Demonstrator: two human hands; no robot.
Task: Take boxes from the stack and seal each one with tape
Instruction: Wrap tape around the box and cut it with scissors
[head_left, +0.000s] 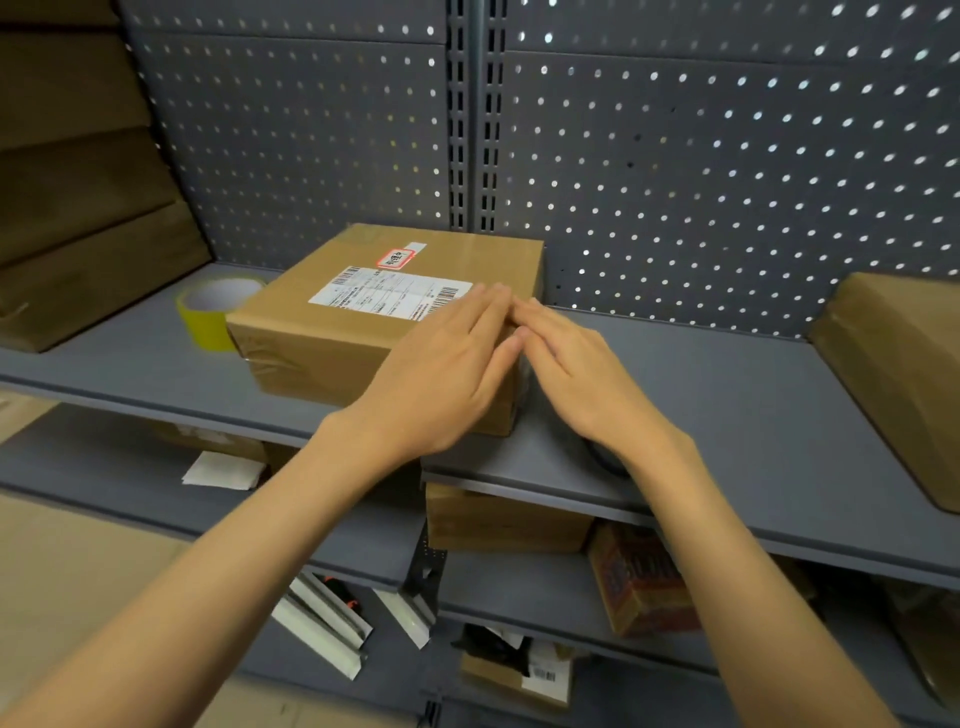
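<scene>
Cardboard box (363, 332) is likely being smoothed after taping: left hand (441, 379) and right hand (582, 379) press flat-fingered on its right edge; next, probably another box.

A single head-worn, wide-angle view looks forward and down from close range onto a grey metal shelf (727, 374), facing its grey perforated back panel (675, 156); both forearms enter from the bottom edge, and lower shelf levels show beneath.

label print (390, 292) on the box (322, 332) too small to read — right box (904, 374) cut off by the frame edge.
</scene>
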